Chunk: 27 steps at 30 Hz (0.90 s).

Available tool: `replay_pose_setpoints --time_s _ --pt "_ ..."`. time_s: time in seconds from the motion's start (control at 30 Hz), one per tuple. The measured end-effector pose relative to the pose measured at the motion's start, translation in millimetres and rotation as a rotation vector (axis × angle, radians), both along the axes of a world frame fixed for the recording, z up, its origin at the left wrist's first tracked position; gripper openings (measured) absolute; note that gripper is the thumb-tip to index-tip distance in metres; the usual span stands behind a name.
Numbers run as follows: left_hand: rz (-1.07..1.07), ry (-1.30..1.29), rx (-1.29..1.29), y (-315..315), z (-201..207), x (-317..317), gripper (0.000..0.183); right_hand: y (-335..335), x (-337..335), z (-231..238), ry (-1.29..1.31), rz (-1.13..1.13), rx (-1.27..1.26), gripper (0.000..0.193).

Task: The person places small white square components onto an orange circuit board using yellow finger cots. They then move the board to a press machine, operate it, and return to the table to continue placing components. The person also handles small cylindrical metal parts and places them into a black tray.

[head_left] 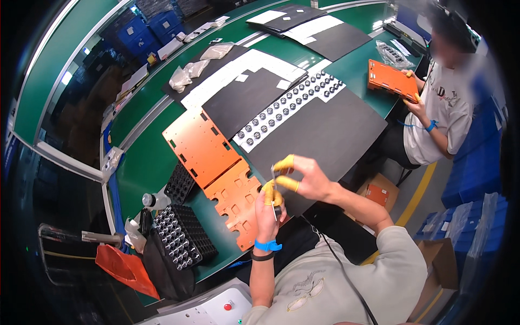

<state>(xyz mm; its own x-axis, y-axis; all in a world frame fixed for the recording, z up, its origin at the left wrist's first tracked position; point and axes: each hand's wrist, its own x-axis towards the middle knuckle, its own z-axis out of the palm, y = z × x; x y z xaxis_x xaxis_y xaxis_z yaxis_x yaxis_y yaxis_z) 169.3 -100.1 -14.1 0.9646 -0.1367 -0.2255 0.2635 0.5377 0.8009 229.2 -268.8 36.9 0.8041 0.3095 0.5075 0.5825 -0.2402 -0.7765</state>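
My left hand [265, 211], with yellow finger covers and a blue wrist strap, is closed around a small black part with a pale rim [278, 211]. Just above it, my right hand [304, 176], also in yellow finger covers, has its thumb and fingers bent toward a thin, light-coloured piece [273, 172]. Whether that piece belongs to the black part I cannot tell. Beneath and left of my hands lies an orange panel [197, 143] joined to an orange cut-out plate [235, 203]. A dark mat [325, 138] spreads out beyond my right hand.
Round black pieces [272, 112] stand in rows on a white sheet. Black trays [203, 233] holding shiny metal parts sit at the left, near a bottle [154, 201]. At the right a co-worker [441, 103] holds an orange panel [392, 80]. A cable [346, 271] crosses my shirt.
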Motion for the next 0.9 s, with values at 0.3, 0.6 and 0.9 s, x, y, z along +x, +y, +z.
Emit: replay_pose_setpoints --time_s 0.3,0.6,0.9 --pt "0.069 0.015 0.121 12 -1 0 0.03 -86 140 -76 -0.016 -0.718 -0.39 0.024" --pt "0.034 0.009 0.158 7 3 -7 0.032 -123 221 -112 -0.216 -1.098 -0.837 0.006" --pt "0.006 0.024 0.016 0 14 -12 0.036 -102 183 -78 -0.203 -0.972 -0.548 0.022"
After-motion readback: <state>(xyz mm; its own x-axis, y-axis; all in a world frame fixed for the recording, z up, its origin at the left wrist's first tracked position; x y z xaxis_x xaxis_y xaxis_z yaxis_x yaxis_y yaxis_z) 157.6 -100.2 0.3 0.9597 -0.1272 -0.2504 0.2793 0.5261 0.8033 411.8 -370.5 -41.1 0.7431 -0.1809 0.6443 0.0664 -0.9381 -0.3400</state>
